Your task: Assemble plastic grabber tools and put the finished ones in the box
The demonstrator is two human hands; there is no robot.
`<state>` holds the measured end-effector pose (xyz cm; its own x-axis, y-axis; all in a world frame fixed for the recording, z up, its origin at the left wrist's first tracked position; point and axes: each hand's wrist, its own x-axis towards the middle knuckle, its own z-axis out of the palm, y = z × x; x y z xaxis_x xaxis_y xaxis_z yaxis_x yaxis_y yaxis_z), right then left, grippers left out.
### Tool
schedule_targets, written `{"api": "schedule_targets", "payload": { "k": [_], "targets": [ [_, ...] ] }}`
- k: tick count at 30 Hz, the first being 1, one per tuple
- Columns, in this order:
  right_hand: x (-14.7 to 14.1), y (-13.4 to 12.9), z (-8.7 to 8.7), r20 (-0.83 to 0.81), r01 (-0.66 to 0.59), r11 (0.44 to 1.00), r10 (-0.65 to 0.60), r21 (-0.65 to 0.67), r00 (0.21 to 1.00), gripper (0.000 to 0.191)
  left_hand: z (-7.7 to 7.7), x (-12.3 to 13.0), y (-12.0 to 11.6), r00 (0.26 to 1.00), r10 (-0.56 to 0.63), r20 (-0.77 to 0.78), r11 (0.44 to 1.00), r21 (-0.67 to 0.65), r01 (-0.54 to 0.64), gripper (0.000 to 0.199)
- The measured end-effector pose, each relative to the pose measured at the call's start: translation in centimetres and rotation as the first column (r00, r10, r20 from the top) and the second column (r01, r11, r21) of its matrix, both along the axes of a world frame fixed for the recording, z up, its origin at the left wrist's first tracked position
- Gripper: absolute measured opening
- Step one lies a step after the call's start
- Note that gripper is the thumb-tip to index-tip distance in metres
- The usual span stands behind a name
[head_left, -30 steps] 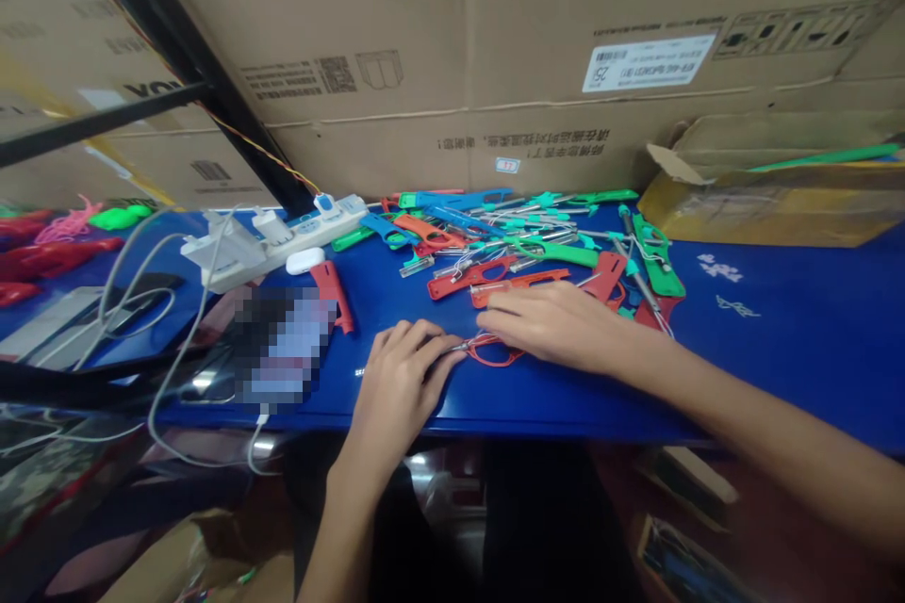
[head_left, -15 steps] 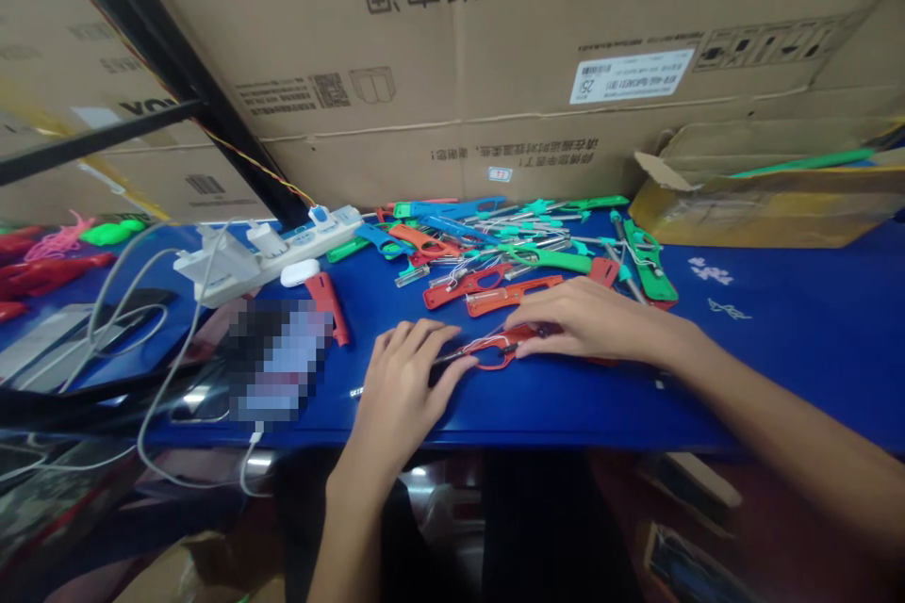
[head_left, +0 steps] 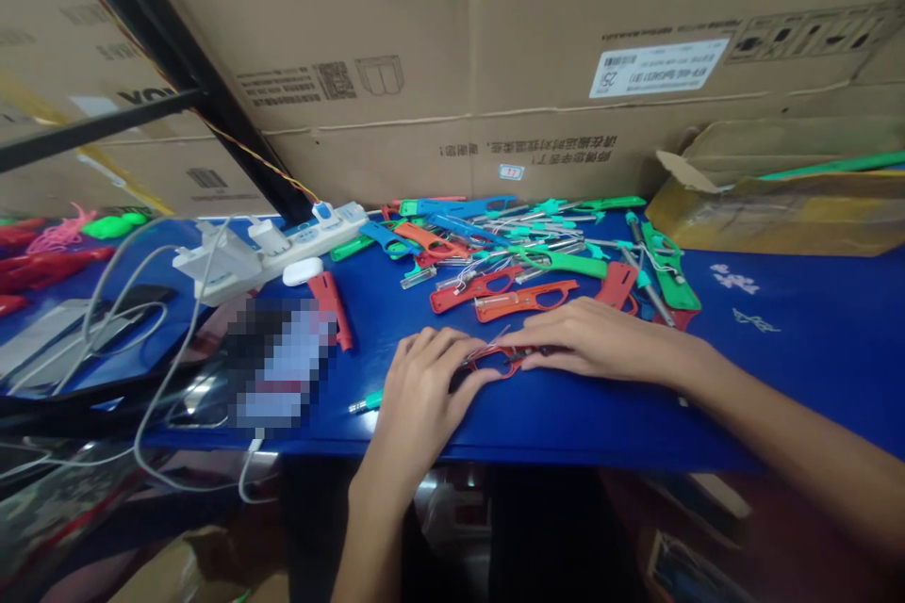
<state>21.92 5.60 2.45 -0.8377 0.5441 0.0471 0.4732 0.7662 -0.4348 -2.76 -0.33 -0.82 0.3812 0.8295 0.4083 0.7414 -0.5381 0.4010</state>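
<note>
Both hands hold a red lighter casing [head_left: 510,369] with an open loop in its middle and thin wires along it, low over the front of the blue table. My left hand [head_left: 431,386] is closed around its left end. A metal rod with a teal collar [head_left: 366,402] sticks out beyond the left hand's outer side; its link to the casing is hidden by the hand. My right hand [head_left: 590,339] pinches the right end between thumb and fingers. Just beyond lies an orange casing half [head_left: 527,300] with a clear tank in it.
Several coloured casings and metal rods [head_left: 537,231] lie heaped behind the hands. Left are a power strip [head_left: 283,254], white cables, a phone [head_left: 283,367] and a red casing piece [head_left: 331,311]. A taped carton [head_left: 778,207] stands right, before large cardboard boxes [head_left: 495,47].
My left hand has moved right along the casing, closer to my right hand. The teal-collared rod now shows more clearly on its left. The whole view has shifted slightly.
</note>
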Motion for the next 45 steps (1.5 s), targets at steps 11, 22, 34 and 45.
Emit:
{"api": "schedule_targets", "payload": {
  "k": [11,22,34,45],
  "targets": [
    [-0.16,-0.48,0.03,-0.008,0.030,0.999,-0.030,-0.038,1.000,0.041,0.08,-0.02,0.20,0.999,-0.008,0.051,1.000,-0.018,0.009,0.016],
    [-0.44,-0.70,-0.10,0.100,-0.006,0.989,-0.009,0.150,0.995,0.042,0.03,-0.02,-0.19,0.999,0.033,-0.003,0.999,0.021,-0.033,0.016],
    [-0.52,-0.62,-0.08,0.074,0.001,0.992,-0.011,0.124,0.997,0.041,0.00,0.07,-0.26,0.998,0.059,-0.004,0.998,0.011,-0.059,0.015],
    [-0.48,-0.27,-0.60,0.032,0.028,0.989,-0.033,0.144,0.999,0.039,-0.13,-0.03,-0.15,0.998,0.055,-0.015,0.998,0.009,-0.055,0.016]
  ]
}}
